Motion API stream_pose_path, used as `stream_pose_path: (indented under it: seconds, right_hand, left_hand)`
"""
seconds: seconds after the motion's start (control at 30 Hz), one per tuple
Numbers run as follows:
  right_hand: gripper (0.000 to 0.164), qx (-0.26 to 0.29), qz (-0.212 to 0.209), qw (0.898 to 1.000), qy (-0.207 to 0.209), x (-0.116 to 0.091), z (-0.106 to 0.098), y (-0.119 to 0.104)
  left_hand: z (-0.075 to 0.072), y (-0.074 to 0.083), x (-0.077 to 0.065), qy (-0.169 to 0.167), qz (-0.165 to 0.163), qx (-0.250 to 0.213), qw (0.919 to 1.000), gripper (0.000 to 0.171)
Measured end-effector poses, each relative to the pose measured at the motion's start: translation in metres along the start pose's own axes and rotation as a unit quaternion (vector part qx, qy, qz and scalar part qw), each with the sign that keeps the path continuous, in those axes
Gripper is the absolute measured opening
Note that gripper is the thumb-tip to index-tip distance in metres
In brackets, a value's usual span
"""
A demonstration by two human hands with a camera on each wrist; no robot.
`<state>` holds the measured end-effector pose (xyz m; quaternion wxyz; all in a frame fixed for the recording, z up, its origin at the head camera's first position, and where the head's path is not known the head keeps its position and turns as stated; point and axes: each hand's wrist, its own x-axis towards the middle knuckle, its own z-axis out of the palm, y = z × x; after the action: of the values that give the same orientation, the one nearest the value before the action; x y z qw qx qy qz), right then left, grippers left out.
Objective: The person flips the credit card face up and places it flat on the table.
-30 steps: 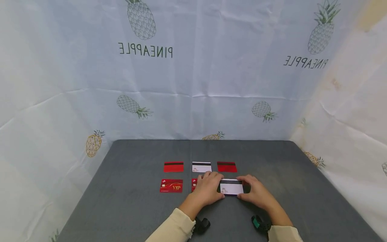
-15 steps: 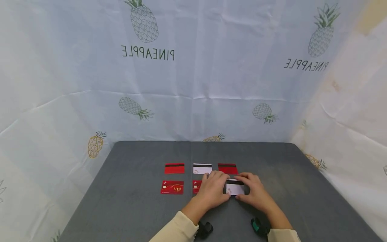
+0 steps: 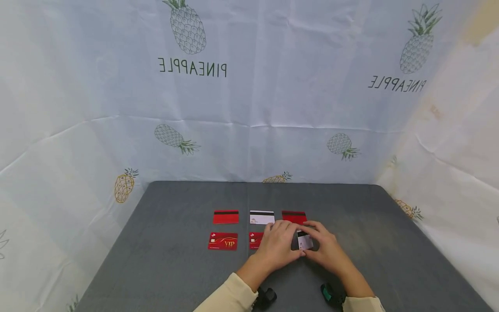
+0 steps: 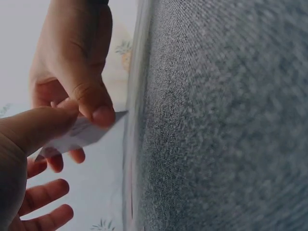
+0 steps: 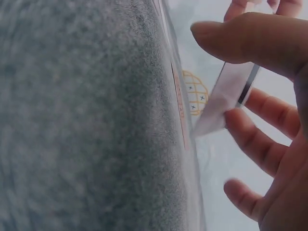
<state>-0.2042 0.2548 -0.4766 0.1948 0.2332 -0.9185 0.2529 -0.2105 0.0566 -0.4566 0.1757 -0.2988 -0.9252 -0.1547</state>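
Left hand [image 3: 276, 245] and right hand [image 3: 327, 249], curved inward, pinch a white card [image 3: 305, 241].

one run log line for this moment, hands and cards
left hand: pinches held white card | right hand: pinches same card | held white card: tilted, off table | VIP card: flat on table

Location type: a fabric-screened tabletop station. A dark grey table [image 3: 179, 268] with rounded far corners forms the work surface. Creased white fabric [image 3: 253, 95] spans the far side and also lines the left and right sides, enclosing the table on three sides. The fabric carries pineapple prints [image 3: 188, 30] and mirror-reversed PINEAPPLE lettering [image 3: 192, 67]. Both wrist views show the textured tabletop and printed fabric. The surrounding room is concealed; home, office or lab cannot be determined.
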Motion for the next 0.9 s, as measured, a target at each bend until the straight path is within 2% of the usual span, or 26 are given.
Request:
stream_pose_path:
  seconds: [0.17,0.5,0.9]
  right_hand:
    - [0.071,0.033,-0.015,0.999,0.005,0.001,-0.001,0.002]
    - [0.067,0.120,0.050,0.991,-0.013,0.001,-0.003,-0.007]
    - [0.063,0.164,0.069,0.984,-0.020,0.000,-0.005,-0.013]
  left_hand:
    - [-0.001,-0.003,0.000,-0.015,-0.008,-0.019,0.9997,0.073]
    - [0.003,-0.009,0.000,-0.046,-0.029,-0.024,0.9982,0.072]
    - [0.005,-0.011,-0.001,-0.069,-0.039,-0.051,0.9956,0.073]
